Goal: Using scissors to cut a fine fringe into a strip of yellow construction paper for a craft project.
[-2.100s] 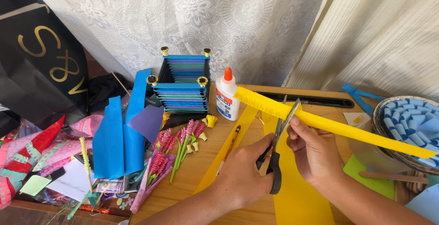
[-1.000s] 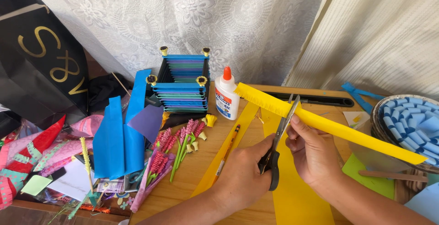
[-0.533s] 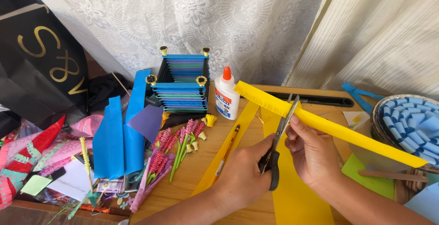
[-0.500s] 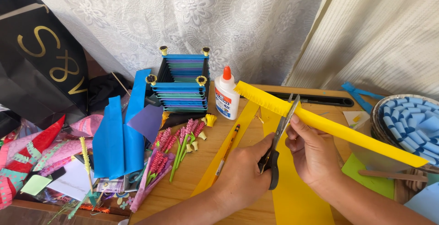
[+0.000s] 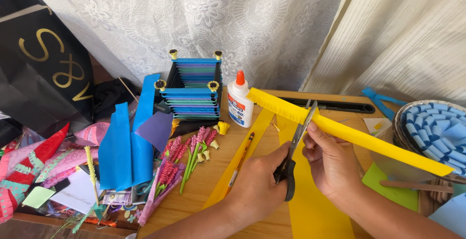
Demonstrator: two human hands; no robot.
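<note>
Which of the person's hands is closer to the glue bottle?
Left. The left hand, working the scissors, sits just below and right of the glue bottle. The right hand, pinching the yellow paper strip, is farther right.

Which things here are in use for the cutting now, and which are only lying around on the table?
In use:
- left hand working the scissors
- right hand holding the yellow paper strip, already fringed at its far end

Lying about:
- glue bottle
- pencil
- blue paper box
- pink paper flowers
- blue folded paper
- basket of blue strips
</note>
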